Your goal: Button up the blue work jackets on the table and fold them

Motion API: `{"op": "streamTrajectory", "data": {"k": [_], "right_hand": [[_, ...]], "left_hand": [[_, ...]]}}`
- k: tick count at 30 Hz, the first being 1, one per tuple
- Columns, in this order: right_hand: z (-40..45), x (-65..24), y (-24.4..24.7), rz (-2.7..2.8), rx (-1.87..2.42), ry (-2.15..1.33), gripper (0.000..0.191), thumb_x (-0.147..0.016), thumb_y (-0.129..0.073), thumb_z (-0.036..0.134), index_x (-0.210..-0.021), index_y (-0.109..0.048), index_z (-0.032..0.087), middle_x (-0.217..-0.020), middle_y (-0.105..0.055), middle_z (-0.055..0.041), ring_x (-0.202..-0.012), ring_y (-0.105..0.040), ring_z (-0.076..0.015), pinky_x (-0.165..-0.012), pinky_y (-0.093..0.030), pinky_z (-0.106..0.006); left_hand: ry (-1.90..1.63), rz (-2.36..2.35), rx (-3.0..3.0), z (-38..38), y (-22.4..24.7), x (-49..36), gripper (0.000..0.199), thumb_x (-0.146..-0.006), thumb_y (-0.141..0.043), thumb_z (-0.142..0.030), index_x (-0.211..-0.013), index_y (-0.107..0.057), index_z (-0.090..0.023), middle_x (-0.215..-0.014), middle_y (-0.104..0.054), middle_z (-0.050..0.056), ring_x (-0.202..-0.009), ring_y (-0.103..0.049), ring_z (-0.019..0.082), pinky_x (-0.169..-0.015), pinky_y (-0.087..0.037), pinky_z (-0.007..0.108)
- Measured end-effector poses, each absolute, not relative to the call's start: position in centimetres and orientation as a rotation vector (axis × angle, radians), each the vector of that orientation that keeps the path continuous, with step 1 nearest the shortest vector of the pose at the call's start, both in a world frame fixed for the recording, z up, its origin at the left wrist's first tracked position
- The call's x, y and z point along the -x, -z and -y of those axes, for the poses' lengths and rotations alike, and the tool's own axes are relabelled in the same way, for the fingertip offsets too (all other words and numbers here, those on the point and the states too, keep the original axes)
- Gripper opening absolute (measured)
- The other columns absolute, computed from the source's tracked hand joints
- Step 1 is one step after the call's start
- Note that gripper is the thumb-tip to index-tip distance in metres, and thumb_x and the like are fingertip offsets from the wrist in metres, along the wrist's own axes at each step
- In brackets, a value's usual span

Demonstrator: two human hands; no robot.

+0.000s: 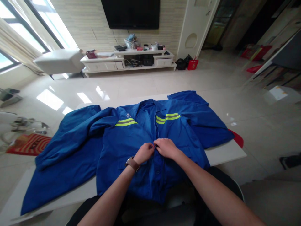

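A blue work jacket (117, 141) with yellow-green and grey reflective stripes lies spread front side up, its collar away from me. My left hand (145, 152), with a watch (132, 163) on its wrist, pinches the jacket's front edge around mid-chest. Right beside it, my right hand (166, 147) is closed on the other side of the same front opening. The fingertips of both hands meet there, and whatever small fastening lies between them is hidden. Below the hands a button (157, 172) shows on the front placket. Above them the front hangs apart toward the collar.
Under the jacket is a white table (225, 153); more blue cloth (63, 182) lies at its left. A white TV cabinet (103, 66) stands against the far wall, with a grey-white bench (60, 59) beside it. A red patterned bag (29, 144) lies left of the table.
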State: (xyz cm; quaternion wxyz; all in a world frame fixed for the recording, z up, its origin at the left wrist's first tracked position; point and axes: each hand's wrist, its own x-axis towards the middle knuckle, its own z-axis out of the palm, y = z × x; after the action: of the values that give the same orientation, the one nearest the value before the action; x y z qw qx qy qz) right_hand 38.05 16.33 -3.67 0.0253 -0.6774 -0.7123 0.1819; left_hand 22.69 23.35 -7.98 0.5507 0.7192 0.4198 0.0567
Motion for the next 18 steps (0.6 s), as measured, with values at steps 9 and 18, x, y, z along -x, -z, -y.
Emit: {"op": "streamTrajectory", "data": {"k": [9,18], "right_hand": [[-16.4,-37.6,3.6,2.095,2.098,-0.616,0.021,-0.094,-0.051,0.02,-0.107,-0.066,0.026,-0.112,-0.073,-0.0035,-0.103,-0.066,-0.019,-0.079,-0.04,-0.027],[-16.3,-37.7,3.3,2.054,2.125,-0.675,0.02,-0.087,-0.062,0.021,-0.106,-0.062,0.024,-0.101,-0.072,-0.0013,-0.093,-0.066,-0.0171,-0.07,-0.037,-0.026]], "left_hand": [[-0.19,-1.0,-1.406,-23.7,8.7,-22.6,0.018,-0.074,-0.066,-0.031,-0.07,-0.062,-0.014,-0.058,-0.061,0.0,-0.056,-0.055,0.012,-0.057,-0.044,0.022],[-0.265,-1.064,-1.338,-23.1,9.3,-22.5,0.012,-0.072,-0.058,-0.021,-0.062,-0.058,-0.015,-0.051,-0.054,-0.003,-0.05,-0.048,0.009,-0.052,-0.037,0.02]]}}
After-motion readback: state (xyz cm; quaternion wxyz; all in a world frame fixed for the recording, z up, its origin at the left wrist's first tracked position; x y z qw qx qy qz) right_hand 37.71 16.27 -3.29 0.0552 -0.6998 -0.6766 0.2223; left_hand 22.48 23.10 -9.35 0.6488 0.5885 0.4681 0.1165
